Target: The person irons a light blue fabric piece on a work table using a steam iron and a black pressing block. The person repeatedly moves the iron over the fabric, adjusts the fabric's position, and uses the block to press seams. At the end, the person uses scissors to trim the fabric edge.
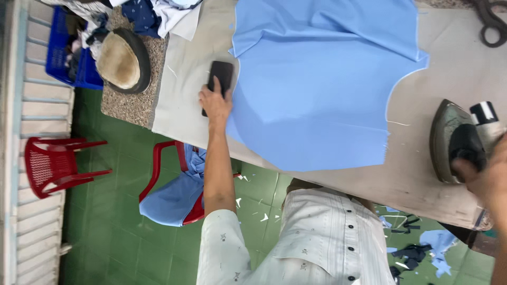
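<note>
A large piece of light blue fabric (317, 89) lies spread on a pale padded table (182, 100). My left hand (214, 103) reaches out to the fabric's left edge and grips a flat black rectangular object (223, 71) lying there. At the right edge of the view, my right hand (483, 177) is closed around the black handle of a metal iron (449, 137). The iron stands on the bare table, just right of the fabric. My white buttoned shirt fills the bottom of the view.
Black scissors (491, 24) lie at the table's top right. A round tan cushion-like thing (121, 60) sits on a speckled stone ledge. Beside it is a blue crate (58, 53). Two red plastic chairs (50, 161) stand on green tiles, one holding blue cloth (174, 198). Fabric scraps (417, 253) litter the floor.
</note>
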